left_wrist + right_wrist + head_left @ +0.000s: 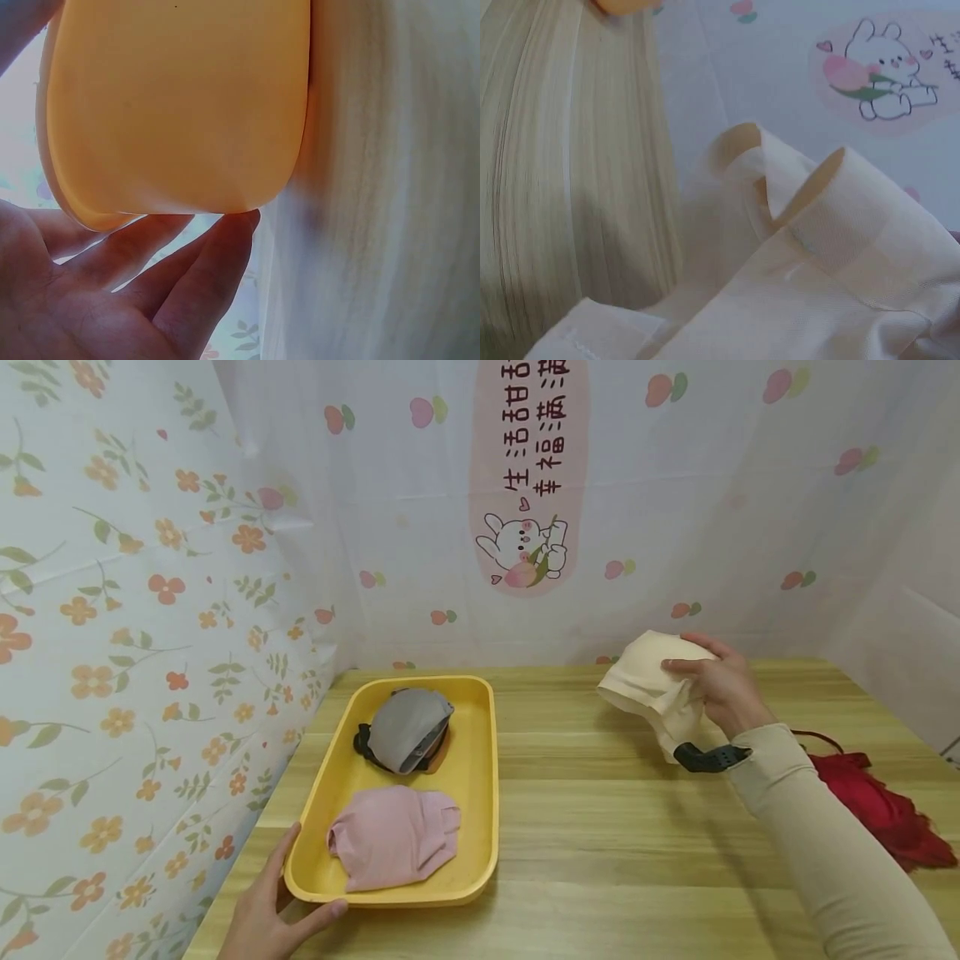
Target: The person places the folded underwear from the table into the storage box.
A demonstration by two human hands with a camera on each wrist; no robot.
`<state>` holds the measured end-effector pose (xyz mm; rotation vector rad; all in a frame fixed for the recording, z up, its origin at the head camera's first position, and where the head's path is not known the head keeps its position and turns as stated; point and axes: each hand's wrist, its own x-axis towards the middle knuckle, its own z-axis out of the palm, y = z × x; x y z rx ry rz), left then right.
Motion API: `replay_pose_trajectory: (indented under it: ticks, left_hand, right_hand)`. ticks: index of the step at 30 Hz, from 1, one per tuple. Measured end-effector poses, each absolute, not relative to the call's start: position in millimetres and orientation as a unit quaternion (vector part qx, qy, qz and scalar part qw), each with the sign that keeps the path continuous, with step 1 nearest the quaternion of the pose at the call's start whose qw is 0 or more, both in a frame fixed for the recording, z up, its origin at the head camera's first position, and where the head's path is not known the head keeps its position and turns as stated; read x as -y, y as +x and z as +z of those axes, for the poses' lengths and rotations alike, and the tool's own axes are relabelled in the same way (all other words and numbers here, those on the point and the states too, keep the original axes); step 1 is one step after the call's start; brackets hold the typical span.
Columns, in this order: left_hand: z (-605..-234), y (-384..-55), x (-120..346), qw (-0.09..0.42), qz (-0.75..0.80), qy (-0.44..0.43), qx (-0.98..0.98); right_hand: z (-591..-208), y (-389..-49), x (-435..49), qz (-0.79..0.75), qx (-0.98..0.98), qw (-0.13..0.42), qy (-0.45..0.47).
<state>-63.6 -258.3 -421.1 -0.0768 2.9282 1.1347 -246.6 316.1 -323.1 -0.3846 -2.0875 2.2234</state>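
My right hand (pixel 723 685) holds a cream bra (pixel 651 670) above the right part of the table, thumb and fingers pinching its folded top. Part of the bra hangs down towards a dark wrist strap. In the right wrist view the cream fabric (pixel 840 277) fills the lower right and hides most of the hand. At the near left corner of a yellow tray (pixel 491 793), my left hand (pixel 270 902) rests with its fingers spread against the outside. The left wrist view shows fairly straight fingers (pixel 210 285) touching the tray wall (pixel 180 112).
Inside the tray lie a folded grey bra (pixel 408 731) with darker pieces under it, and a folded pink bra (pixel 396 837) nearer me. A red lace-edged bra (pixel 877 810) lies on the wooden table (pixel 585 852) beyond my right forearm. Patterned curtains (pixel 390 510) hang behind and left.
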Motion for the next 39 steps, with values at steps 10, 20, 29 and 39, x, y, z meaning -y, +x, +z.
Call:
replay_pose_trajectory:
  ticks: [10, 20, 29, 39]
  left_hand:
    - [-420, -64, 257, 0.009, 0.365, -0.026, -0.931]
    - [-422, -65, 259, -0.002, 0.358, -0.019, -0.933]
    - [-423, -66, 259, -0.009, 0.367, -0.016, -0.930]
    - [-423, -65, 258, -0.014, 0.375, -0.012, -0.927]
  right_hand:
    - [-312, -239, -290, 0.740, 0.669, 0.027, -0.071]
    - [-304, -233, -264, 0.733, 0.680, -0.001, -0.011]
    - [-297, -227, -244, 0.734, 0.677, -0.025, 0.033]
    - [-294, -215, -218, 0.734, 0.672, -0.079, 0.063]
